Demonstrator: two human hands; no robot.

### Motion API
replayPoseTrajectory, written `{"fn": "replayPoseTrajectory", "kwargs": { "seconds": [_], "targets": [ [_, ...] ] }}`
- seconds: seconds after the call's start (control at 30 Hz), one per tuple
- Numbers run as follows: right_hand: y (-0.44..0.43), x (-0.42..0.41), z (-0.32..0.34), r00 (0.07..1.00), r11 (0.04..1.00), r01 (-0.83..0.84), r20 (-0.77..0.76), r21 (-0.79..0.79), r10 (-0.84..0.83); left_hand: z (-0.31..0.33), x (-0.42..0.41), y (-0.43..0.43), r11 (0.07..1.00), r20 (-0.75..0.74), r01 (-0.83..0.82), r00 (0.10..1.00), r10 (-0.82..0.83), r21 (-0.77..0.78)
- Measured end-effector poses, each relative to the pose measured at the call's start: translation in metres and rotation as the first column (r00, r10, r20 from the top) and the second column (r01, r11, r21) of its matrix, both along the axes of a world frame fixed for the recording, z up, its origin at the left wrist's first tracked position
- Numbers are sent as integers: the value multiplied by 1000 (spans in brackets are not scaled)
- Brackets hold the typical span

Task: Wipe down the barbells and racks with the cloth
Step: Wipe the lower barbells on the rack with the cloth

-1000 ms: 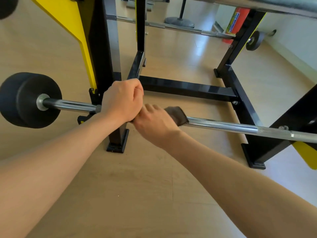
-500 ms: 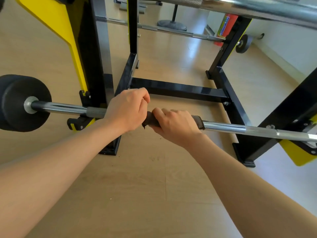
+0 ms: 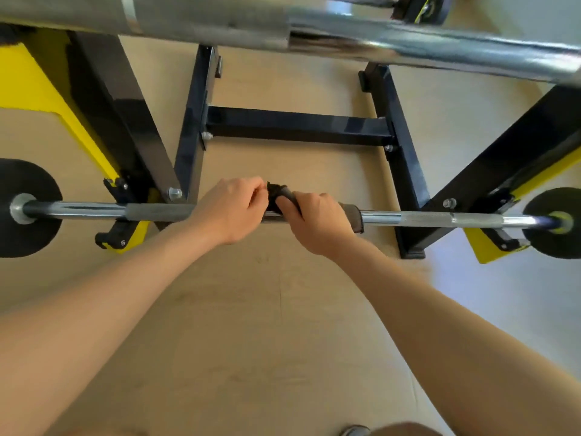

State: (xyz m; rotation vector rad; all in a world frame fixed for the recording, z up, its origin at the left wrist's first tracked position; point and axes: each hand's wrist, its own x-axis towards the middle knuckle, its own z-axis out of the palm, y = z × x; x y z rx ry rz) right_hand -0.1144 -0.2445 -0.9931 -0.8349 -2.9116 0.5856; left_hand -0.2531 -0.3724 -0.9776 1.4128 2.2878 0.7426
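My right hand point(image 3: 317, 226) curls round the cloth point(image 3: 353, 219), which is wrapped on the bar point(image 3: 424, 219) near mid-length. At its 9 o'clock my left hand point(image 3: 231, 212) sits over the bar, fingers curled, pinching the cloth's bunched end. Plates point(image 3: 25, 212) cap the bar at 9 and 3 o'clock. Beyond, at 12, the rack point(image 3: 295, 125) stands, with a second bar point(image 3: 345, 36) blurred across the top

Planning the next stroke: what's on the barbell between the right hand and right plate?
Head view: beside the right hand, the cloth sticks out, then bare barbell to the right plate.
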Motion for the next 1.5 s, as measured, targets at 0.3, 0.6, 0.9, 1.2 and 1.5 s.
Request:
{"fn": "replayPoseTrajectory", "kwargs": {
  "seconds": [0.3,0.6,0.9,1.2,1.5],
  "targets": [
    [-49,48,145,930,698,364,197,-617,-310,143,54,-3,905,338,-39,920,198,-424],
    [-98,128,372,817,286,455,268,-843,-511,366,108,-39,825,654,273,742,147,-494],
    [-133,128,616,946,509,270,127,-817,-299,633,85,-62,792,658,342,747,97,-505],
    [-228,32,726,961,581,189,29,-792,-274,729,-4,-187,843,697,259,696,175,-471],
    [-348,-91,728,820,244,275,95,-930,-564,743,-147,-329,890,523,41,821,229,-454]
  ]
}}
